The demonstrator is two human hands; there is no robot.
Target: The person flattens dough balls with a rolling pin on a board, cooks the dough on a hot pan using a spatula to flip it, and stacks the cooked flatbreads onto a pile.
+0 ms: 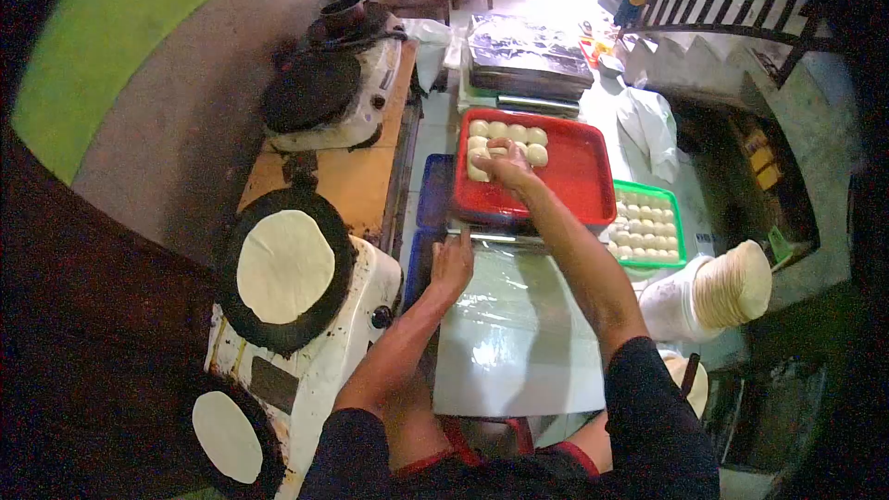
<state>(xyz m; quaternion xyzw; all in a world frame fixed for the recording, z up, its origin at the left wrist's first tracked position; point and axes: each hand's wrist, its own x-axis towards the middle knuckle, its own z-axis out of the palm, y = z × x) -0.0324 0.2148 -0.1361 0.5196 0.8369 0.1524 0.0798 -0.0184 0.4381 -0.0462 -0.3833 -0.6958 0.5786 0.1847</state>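
Observation:
In the head view, my right hand (507, 167) reaches into a red tray (583, 167), its fingers curled over a pale dough ball (477, 165) in the near row. Several more dough balls (507, 132) sit packed together at the tray's left side. My left hand (452, 264) is closed at the left end of a thin metal bar (505, 239) by the tray's near edge; what its fingers grip is hidden. Clear plastic film (509, 282) lies over the white work surface (519, 380) between my arms.
Left, flat dough rounds lie on two black griddles (231, 292); a further griddle (310, 93) stands behind. Right of the red tray is a green tray (681, 222) of dough balls. A tall stack of flatbreads (732, 287) leans nearby. Blue trays (435, 190) lie beneath.

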